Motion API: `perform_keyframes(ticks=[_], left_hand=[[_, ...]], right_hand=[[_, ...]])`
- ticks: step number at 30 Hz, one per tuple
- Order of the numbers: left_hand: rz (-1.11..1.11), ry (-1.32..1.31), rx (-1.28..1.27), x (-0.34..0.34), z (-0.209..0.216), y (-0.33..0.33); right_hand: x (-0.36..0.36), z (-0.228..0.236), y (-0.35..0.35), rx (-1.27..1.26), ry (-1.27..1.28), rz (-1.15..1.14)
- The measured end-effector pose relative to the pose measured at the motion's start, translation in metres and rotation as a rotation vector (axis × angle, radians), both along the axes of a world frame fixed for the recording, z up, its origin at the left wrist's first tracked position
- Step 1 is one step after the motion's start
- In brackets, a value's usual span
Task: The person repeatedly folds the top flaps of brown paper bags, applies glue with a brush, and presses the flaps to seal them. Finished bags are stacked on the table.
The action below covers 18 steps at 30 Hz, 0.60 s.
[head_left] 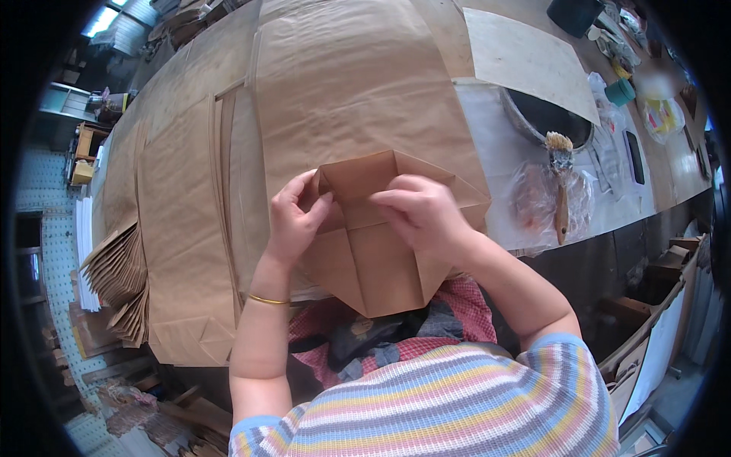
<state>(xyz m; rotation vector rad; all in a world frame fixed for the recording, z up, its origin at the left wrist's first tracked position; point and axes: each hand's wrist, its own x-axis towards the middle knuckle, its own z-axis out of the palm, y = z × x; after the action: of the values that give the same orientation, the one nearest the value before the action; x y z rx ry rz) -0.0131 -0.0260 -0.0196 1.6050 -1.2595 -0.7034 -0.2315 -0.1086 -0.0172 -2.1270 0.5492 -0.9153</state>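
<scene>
A large brown paper bag [343,99] lies lengthwise on the table. Its near end is opened out into a many-sided creased bottom [381,266], which reaches over the table's front edge. My left hand [295,221] is closed on the left side of this bottom, thumb and fingers at a paper fold. Over the right half of the bottom is my right hand [428,213], fingers curled in and pointing left. Whatever is in its fingers, if anything, is hidden, and the hand is slightly blurred.
Left lie more flat paper bags [186,228] and a fanned stack of folded paper [118,270]. To the right, a glue brush [561,183] rests across a dark basin [544,114] and crumpled plastic. A pale board [525,57] partly covers the basin. Beyond is a phone [633,158].
</scene>
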Motion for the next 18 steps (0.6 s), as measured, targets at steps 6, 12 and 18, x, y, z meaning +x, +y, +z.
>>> perform_keyframes(ticks=[6, 12, 18], left_hand=[[-0.127, 0.194, 0.126, 0.027, -0.005, -0.002], [-0.065, -0.268, 0.266, 0.022, -0.026, -0.061], [-0.113, 0.040, 0.406, 0.018, 0.012, -0.061]], right_hand=[[0.066, -0.002, 0.009, 0.183, 0.095, -0.015], [0.059, -0.006, 0.037, -0.124, 0.259, 0.028], [0.037, 0.049, -0.046, -0.704, 0.458, 0.030]])
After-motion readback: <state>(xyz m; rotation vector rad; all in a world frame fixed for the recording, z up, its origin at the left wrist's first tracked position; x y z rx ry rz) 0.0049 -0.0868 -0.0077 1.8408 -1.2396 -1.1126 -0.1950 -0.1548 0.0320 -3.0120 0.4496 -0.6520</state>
